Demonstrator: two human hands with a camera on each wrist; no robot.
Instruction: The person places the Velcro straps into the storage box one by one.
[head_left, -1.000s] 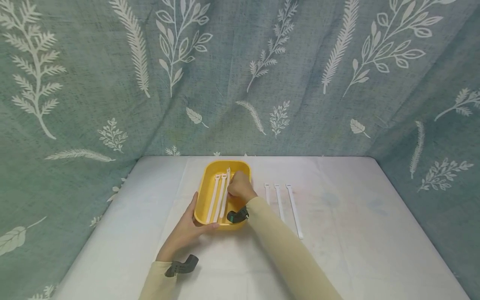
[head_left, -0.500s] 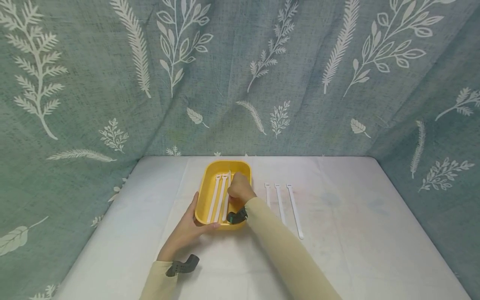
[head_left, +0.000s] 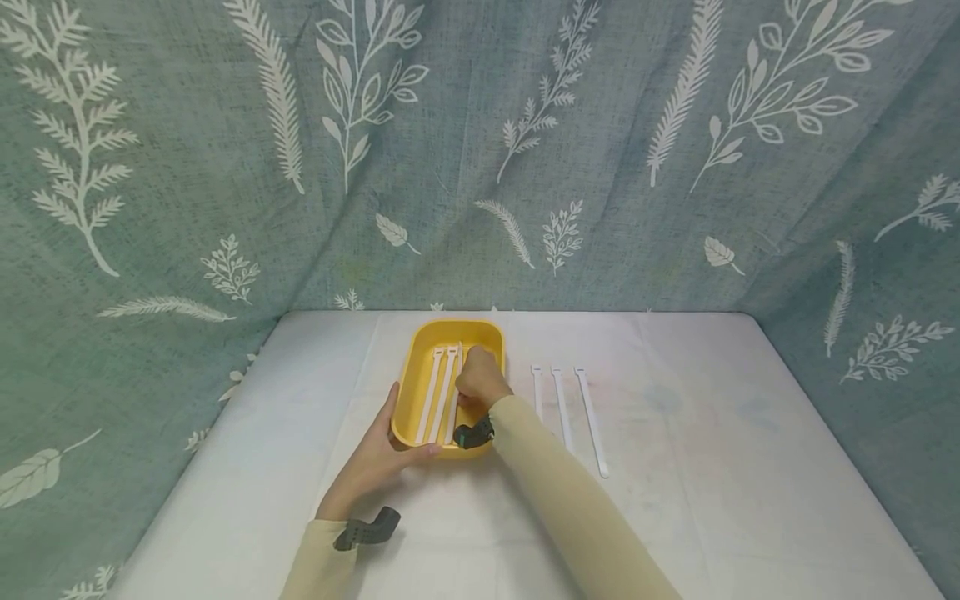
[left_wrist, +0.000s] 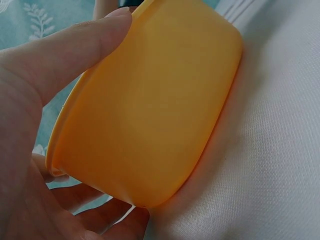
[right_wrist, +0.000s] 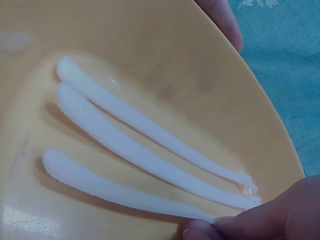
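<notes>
A yellow plastic tray stands at the back of the table. My left hand grips its near left corner, thumb on the rim and fingers around the outer wall. Inside lie two white hook-and-loop cable ties, side by side and lengthwise. My right hand reaches into the tray and pinches a third white cable tie by its head end, just right of the other two. In the right wrist view, thumb and finger cover that end, while its rounded tail lies near the tray floor.
Right of the tray, three more white cable ties lie apart on the white tablecloth, partly behind the right sleeve. A green leaf-patterned curtain hangs behind the table and along its sides.
The pinched cable tie has come down from a slanted pose and now lies nearly in line with the other two. My left hand has stayed on the tray.
</notes>
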